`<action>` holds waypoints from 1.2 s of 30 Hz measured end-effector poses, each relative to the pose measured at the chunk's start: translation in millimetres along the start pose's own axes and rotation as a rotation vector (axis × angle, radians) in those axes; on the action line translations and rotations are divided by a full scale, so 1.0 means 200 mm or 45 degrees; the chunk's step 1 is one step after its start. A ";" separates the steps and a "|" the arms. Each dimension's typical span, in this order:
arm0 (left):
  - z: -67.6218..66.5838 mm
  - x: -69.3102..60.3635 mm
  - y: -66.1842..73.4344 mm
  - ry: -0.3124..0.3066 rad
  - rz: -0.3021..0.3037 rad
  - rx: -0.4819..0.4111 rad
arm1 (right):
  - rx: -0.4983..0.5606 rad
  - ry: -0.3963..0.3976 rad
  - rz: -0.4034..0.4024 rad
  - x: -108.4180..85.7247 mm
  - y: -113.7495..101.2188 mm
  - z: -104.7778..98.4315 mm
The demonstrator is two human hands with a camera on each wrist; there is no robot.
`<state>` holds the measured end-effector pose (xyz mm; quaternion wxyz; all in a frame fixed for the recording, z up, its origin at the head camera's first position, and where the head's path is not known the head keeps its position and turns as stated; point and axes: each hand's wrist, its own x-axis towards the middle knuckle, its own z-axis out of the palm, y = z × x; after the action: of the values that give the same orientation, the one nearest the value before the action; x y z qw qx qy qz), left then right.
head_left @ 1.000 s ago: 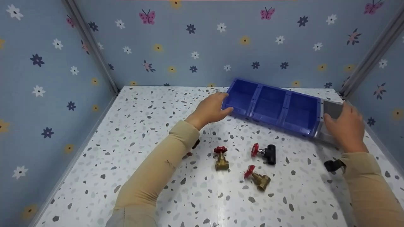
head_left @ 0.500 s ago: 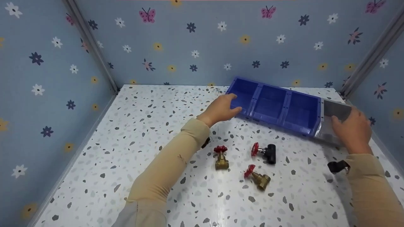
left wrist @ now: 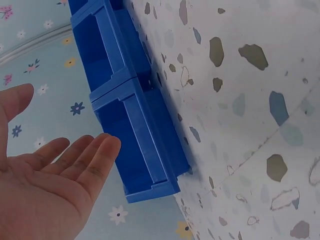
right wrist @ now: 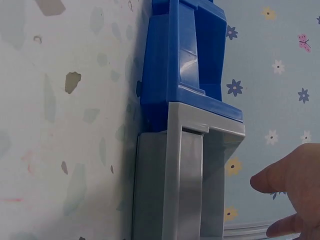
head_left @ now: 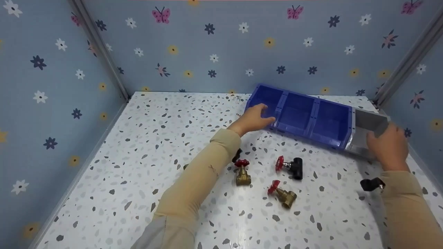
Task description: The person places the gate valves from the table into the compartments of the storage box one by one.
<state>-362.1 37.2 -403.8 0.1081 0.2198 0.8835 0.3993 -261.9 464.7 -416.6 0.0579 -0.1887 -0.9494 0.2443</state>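
Note:
A row of three blue bins (head_left: pixel 298 110) with a grey bin (head_left: pixel 361 138) joined at the right end stands at the back right. My left hand (head_left: pixel 254 119) hovers over the front of the leftmost blue bin (left wrist: pixel 150 140), fingers loosely extended and holding nothing. At the grey bin's right side is my right hand (head_left: pixel 389 145), somewhat blurred; the right wrist view shows its thumb (right wrist: pixel 272 177) apart from the grey bin's rim. In front lie two brass valves (head_left: pixel 243 178) with red handwheels and a black-bodied valve (head_left: pixel 296 168), also with a red handwheel.
A black fitting (head_left: pixel 370 184) lies by the right sleeve. Another dark piece (head_left: pixel 237 155) is partly hidden behind the left sleeve. Patterned walls (head_left: pixel 221 45) border the speckled white table (head_left: pixel 138 155) at the back and sides.
My left hand has moved right, from the left end of the blue bins to over the first one's front. My right hand has shifted slightly right, uncovering more of the grey bin.

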 end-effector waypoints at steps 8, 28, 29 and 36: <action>0.08 0.04 0.02 -0.062 -0.062 0.027 | 0.029 -0.016 0.040 0.00 0.02 0.00; -0.02 0.11 0.01 -0.218 -0.029 0.368 | 0.018 -0.073 0.085 0.03 0.08 0.01; -0.03 0.12 0.00 -0.217 -0.024 0.404 | 0.020 -0.071 0.080 0.03 0.09 0.01; -0.02 0.13 -0.04 -0.257 -0.035 0.613 | 0.015 -0.040 0.072 0.02 0.11 0.00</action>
<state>-389.4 42.3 -406.6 0.1457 0.2659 0.9407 0.1520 -258.0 483.0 -426.8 0.0372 -0.2113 -0.9430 0.2545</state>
